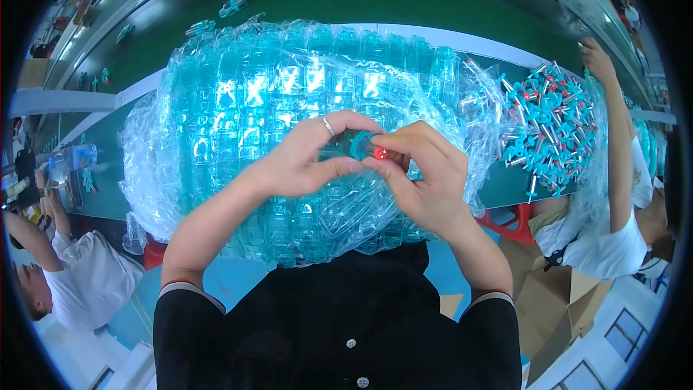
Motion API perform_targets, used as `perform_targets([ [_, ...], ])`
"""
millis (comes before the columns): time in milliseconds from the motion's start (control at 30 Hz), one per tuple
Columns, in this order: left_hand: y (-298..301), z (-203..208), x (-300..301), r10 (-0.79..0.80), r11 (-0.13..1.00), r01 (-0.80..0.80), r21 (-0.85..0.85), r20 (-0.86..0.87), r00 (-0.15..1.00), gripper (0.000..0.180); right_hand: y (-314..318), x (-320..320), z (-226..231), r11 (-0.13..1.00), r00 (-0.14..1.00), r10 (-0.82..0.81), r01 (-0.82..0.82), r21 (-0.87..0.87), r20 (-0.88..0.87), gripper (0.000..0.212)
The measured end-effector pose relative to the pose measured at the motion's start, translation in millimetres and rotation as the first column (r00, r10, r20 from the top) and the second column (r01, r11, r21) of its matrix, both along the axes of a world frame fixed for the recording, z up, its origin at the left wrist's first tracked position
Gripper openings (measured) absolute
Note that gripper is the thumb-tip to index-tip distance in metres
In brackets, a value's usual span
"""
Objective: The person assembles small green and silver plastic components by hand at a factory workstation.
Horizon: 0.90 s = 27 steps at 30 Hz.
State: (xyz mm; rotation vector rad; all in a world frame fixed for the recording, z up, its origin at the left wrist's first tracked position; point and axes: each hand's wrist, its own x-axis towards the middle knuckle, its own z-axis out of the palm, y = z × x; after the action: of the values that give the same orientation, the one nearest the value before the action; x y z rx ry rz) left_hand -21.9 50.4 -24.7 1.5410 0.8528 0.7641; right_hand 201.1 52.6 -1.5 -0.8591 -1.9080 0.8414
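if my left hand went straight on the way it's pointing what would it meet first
Your left hand points rightward; beyond the small red-tipped teal part it holds, it would probably meet your right hand, though depth is unclear.

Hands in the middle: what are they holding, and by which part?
A small teal piece with a red tip: the left hand holds the teal part, the right hand pinches around the red tip.
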Motion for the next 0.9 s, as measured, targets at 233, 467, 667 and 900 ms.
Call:
perform_targets([
  [233,1.0,1.5,-1.1,-0.033,0.999,0.033,-0.007,0.05,0.998,0.043,1.9,-0.8,3.5,0.998,0.998,-0.063,0.063,-0.031,0.022,0.02],
  [467,-0.3,5.5,-2.1,-0.015,0.982,0.028,0.185,-0.074,0.997,0.04,0.3,-2.4,1.3,0.996,0.997,-0.07,0.069,0.049,0.024,0.018],
  [667,3.5,16.0,-5.3,0.182,0.836,-0.021,0.548,-0.241,0.953,0.056,14.0,1.0,4.5,0.992,0.991,-0.13,0.13,-0.006,-0.031,0.015],
  [900,-40.4,103.7,1.3,-0.013,0.914,0.373,0.159,-0.908,0.419,0.041,152.6,48.3,-23.9,0.89,0.902,-0.43,0.42,-0.177,-0.024,0.029],
])
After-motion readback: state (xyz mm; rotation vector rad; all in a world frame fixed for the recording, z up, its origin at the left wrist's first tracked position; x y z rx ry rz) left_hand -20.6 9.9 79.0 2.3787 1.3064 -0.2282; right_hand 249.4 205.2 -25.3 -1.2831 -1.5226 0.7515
